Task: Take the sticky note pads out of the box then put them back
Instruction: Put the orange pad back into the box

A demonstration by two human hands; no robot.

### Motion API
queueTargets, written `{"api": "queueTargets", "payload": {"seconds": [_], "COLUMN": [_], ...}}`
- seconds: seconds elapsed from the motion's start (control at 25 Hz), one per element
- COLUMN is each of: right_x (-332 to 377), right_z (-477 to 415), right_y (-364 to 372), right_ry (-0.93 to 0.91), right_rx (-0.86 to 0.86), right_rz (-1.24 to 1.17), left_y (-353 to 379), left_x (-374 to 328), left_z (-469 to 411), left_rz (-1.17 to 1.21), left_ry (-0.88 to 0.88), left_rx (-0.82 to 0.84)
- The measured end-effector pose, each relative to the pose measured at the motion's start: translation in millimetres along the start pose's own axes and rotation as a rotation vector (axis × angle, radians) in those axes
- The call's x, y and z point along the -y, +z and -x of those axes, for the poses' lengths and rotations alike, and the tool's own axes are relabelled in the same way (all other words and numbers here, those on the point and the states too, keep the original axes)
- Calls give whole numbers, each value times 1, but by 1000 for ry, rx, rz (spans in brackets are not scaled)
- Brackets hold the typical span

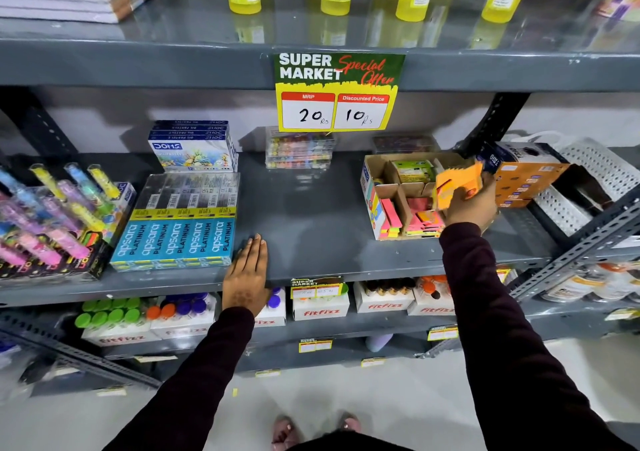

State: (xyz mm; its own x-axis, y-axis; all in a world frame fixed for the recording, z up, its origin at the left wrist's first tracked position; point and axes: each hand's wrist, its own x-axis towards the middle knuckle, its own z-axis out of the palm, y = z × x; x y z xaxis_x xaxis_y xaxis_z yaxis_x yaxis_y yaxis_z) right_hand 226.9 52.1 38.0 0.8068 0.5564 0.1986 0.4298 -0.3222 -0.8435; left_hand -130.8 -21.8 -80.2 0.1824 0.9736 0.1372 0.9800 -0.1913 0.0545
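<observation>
Orange sticky note pad [459, 184] held above the right side of the open cardboard box [375, 204]; looks light, fairly stiff, best pinched by its edges. Right hand [472, 204] has fingers closed round it; more pink pads [420, 216] sit in the compartments. Left hand [247, 270] lies flat, fingers extended, empty, on the grey shelf [311, 215].

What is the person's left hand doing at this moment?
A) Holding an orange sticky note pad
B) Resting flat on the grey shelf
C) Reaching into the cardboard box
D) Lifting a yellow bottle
B: the left hand lies palm down, fingers straight, on the front edge of the grey shelf, empty, while the right hand holds the orange sticky note pad above the cardboard box.
</observation>
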Motion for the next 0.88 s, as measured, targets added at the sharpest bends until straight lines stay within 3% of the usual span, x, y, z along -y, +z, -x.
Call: {"api": "queueTargets", "payload": {"seconds": [0.08, 0.16, 0.24, 0.44, 0.52, 0.72, 0.88], "right_x": [6, 7, -1, -28, -31, -37, -35], "right_z": [-1, 3, 11, 9, 10, 24, 29], "right_y": [0, 7, 17, 27, 30, 38, 42], "right_ry": [-171, -187, -103, 223, 222, 62, 51], "right_rx": [-13, 74, 171, 236, 254, 274, 226], "right_rz": [132, 230, 224, -109, -20, 481, 510], "left_y": [-1, -1, -1, -1, -1, 0, -5], "left_x": [0, 1, 2, 0, 0, 3, 4], "left_z": [0, 0, 0, -1, 0, 2, 2], "left_rz": [0, 0, -1, 3, 2, 11, 0], "left_ry": [-6, -11, -13, -12, -21, -20, -55], "left_rx": [2, 3, 12, 37, 44, 31, 92]}}
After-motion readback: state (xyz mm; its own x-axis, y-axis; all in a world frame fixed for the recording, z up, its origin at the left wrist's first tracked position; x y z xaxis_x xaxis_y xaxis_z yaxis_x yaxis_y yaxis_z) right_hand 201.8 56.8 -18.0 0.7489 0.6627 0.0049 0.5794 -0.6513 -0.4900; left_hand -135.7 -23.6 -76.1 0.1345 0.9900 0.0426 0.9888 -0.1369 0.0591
